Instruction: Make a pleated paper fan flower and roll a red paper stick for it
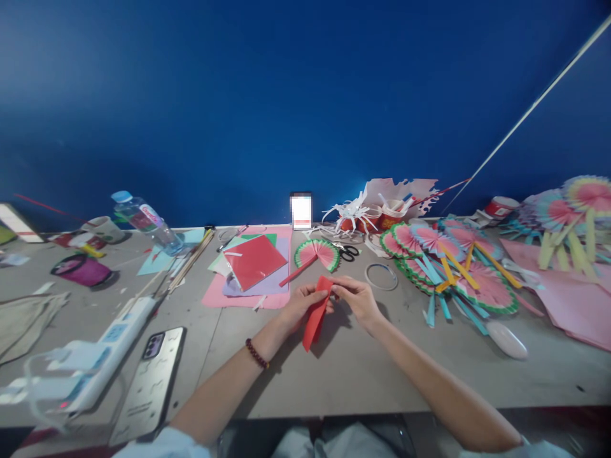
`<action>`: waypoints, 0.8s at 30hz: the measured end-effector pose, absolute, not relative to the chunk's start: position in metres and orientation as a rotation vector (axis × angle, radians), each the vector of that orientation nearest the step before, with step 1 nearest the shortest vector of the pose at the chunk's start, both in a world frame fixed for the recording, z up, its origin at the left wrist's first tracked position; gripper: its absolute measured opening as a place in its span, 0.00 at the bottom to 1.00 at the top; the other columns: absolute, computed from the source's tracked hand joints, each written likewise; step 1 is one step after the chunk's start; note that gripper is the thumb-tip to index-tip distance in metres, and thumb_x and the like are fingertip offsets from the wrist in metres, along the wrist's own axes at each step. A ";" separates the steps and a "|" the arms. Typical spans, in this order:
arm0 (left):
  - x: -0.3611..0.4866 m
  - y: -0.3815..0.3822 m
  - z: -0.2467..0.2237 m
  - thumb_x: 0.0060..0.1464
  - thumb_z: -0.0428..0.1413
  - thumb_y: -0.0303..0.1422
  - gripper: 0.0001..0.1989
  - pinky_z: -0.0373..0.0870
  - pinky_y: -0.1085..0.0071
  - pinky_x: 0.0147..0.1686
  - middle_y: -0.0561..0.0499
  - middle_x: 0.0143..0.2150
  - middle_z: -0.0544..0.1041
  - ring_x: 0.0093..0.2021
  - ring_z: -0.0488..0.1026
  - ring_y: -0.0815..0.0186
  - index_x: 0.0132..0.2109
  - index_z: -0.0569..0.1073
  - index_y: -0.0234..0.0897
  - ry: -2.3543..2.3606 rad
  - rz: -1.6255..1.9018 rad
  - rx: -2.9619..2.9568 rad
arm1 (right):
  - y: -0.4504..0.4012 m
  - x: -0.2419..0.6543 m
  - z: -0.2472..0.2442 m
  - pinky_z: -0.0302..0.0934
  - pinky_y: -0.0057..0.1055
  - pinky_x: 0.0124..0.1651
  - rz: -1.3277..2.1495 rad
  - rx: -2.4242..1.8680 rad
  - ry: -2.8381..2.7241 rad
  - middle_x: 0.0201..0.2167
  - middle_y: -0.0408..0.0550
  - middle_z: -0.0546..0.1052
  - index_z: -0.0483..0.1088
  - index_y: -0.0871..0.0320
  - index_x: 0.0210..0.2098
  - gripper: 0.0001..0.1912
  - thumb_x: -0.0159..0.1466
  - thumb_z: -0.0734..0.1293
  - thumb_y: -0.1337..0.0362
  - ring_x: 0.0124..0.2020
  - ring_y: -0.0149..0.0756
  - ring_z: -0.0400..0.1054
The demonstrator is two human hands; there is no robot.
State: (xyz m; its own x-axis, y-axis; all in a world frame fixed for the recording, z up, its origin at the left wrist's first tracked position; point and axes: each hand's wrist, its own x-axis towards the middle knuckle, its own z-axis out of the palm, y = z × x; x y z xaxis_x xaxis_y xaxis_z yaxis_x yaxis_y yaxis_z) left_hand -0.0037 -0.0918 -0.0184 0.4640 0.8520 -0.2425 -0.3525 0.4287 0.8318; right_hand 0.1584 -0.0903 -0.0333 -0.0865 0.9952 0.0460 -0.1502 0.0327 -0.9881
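Observation:
Between my two hands is a folded strip of red paper [314, 322], held above the table with its lower end hanging down and slightly parted. My left hand [301, 305] pinches it near the top, thumb in front. At its upper right corner, my right hand [356, 299] grips the edge between thumb and fingers. Just beyond lies a pleated paper fan [317, 256], pink with a green edge, a red strip sticking out from it. Black-handled scissors [347, 252] rest beside the fan. Farther left, a red paper sheet [258, 262] tops a stack of coloured papers.
A tape ring [380, 277] and several finished fans [443, 245] lie to the right, with a white oval object [506, 340] nearer. On the left are a phone [151, 381], a power strip [114, 356] and a tilted water bottle [149, 222]. A lit screen [301, 210] stands against the blue wall.

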 end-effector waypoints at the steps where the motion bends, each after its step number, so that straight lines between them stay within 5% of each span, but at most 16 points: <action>1: -0.003 -0.092 -0.019 0.41 0.70 0.40 0.19 0.72 0.74 0.32 0.48 0.27 0.79 0.26 0.75 0.68 0.35 0.79 0.30 0.725 0.849 0.798 | -0.090 0.158 -0.034 0.68 0.33 0.30 1.331 -1.011 -1.174 0.33 0.49 0.77 0.81 0.55 0.35 0.16 0.51 0.75 0.52 0.26 0.32 0.67; 5: -0.003 -0.091 -0.022 0.40 0.71 0.41 0.20 0.72 0.73 0.30 0.46 0.30 0.80 0.28 0.76 0.67 0.37 0.79 0.30 0.752 0.862 0.812 | -0.089 0.159 -0.036 0.67 0.31 0.28 1.359 -0.990 -1.178 0.32 0.47 0.76 0.81 0.56 0.34 0.17 0.51 0.75 0.50 0.24 0.30 0.66; 9: -0.002 -0.092 -0.020 0.42 0.69 0.44 0.22 0.69 0.75 0.24 0.47 0.29 0.78 0.25 0.73 0.69 0.38 0.77 0.31 0.819 0.862 0.806 | -0.088 0.159 -0.038 0.68 0.31 0.34 1.286 -0.994 -1.232 0.34 0.48 0.78 0.81 0.53 0.34 0.16 0.52 0.75 0.50 0.32 0.34 0.70; 24: -0.003 -0.093 -0.015 0.39 0.71 0.42 0.19 0.70 0.71 0.32 0.48 0.27 0.79 0.24 0.73 0.69 0.34 0.79 0.31 0.813 0.912 0.799 | -0.090 0.154 -0.033 0.68 0.33 0.33 1.376 -1.011 -1.047 0.30 0.47 0.81 0.82 0.54 0.31 0.18 0.45 0.78 0.51 0.27 0.33 0.69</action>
State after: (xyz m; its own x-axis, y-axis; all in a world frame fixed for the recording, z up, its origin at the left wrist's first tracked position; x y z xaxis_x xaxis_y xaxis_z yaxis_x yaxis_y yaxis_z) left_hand -0.0030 -0.0926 -0.0150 0.3769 0.8921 -0.2492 -0.3499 0.3862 0.8535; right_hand 0.1545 -0.0896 -0.0329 -0.0573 0.9982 -0.0172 -0.2492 -0.0310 -0.9680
